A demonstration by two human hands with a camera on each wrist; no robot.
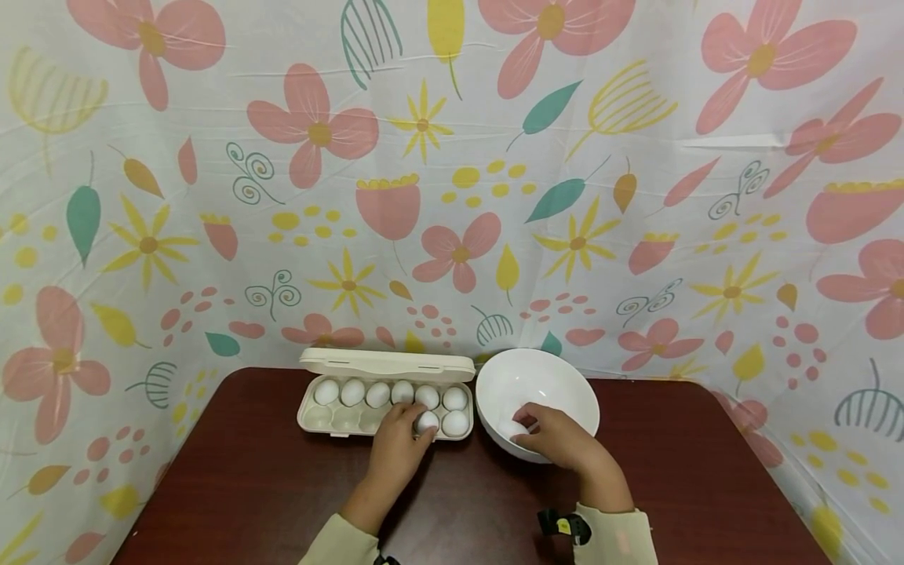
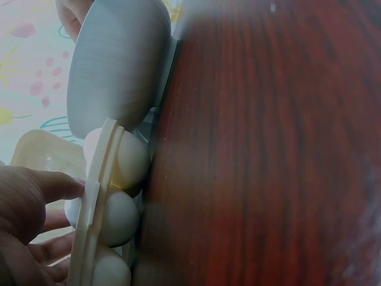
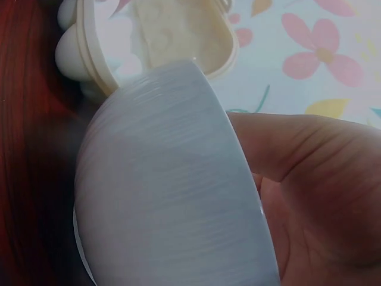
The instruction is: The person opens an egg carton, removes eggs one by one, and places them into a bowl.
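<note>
A cream egg carton (image 1: 346, 421) stands with its lid (image 1: 388, 363) raised, white eggs (image 1: 353, 392) filling its back row. My left hand (image 1: 397, 446) reaches into the front row, thumb and fingers round a white egg (image 1: 427, 422) that sits in its cup. Another egg (image 1: 454, 424) lies just right of it. To the right is a white bowl (image 1: 561, 392). Inside its near left part, my right hand (image 1: 561, 439) holds a white egg (image 1: 512, 429) between thumb and fingers. From the right wrist, the bowl's outer wall (image 3: 172, 179) hides that egg and the fingertips.
Carton and bowl stand side by side near the back edge of a dark red-brown wooden table (image 1: 247, 471). Behind them hangs a white cloth (image 1: 452, 173) with flowers and leaves. A black strap (image 1: 565, 526) is at the right sleeve.
</note>
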